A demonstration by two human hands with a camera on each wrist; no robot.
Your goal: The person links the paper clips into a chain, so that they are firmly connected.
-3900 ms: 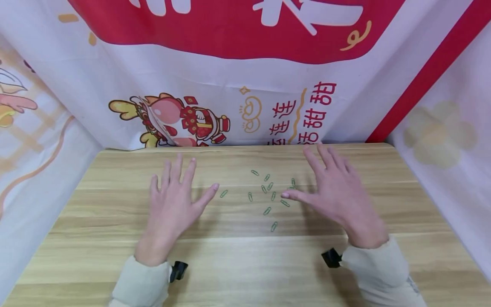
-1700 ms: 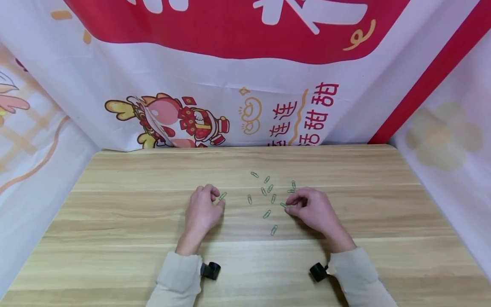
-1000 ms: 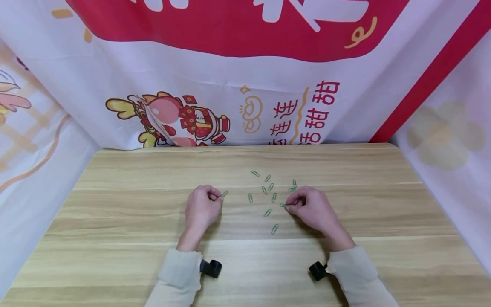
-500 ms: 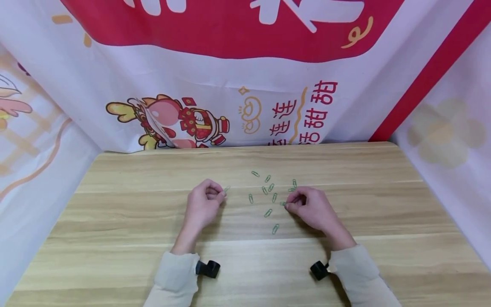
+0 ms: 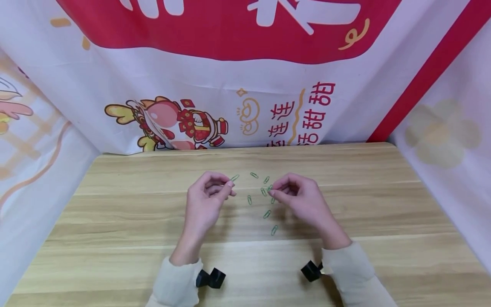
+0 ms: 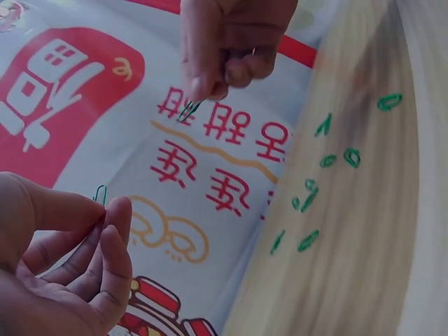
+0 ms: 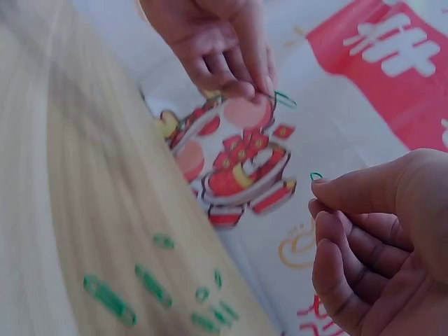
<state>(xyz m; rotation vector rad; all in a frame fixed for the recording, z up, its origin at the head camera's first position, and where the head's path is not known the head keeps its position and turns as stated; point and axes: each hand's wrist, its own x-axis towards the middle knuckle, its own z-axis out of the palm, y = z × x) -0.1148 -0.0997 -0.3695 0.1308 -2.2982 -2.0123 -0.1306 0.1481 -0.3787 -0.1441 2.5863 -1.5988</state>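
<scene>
Pinched between the left hand's (image 5: 205, 198) thumb and index finger is a green paper clip (image 6: 101, 194), its looped end pointing up and away from the fingertips. The right hand (image 5: 307, 200) pinches another green paper clip (image 7: 316, 177); only a small loop shows past its fingertips in the right wrist view, and more of this clip (image 6: 187, 110) shows in the left wrist view. Both hands are raised over the table, facing each other with a gap between the two clips. In the head view the right fingertips overlap loose paper clips (image 5: 263, 192) lying below.
Several more green clips lie scattered on the wooden table (image 5: 134, 221), among them a near clip (image 5: 274, 230) and a far clip (image 5: 254, 175). A printed white and red cloth (image 5: 215, 76) hangs behind the table's far edge. Black cameras (image 5: 211, 278) sit at both wrists.
Both hands started spread open above the table, then came down and each pinched a paper clip. Now they have lifted the clips and moved inward, closer together.
</scene>
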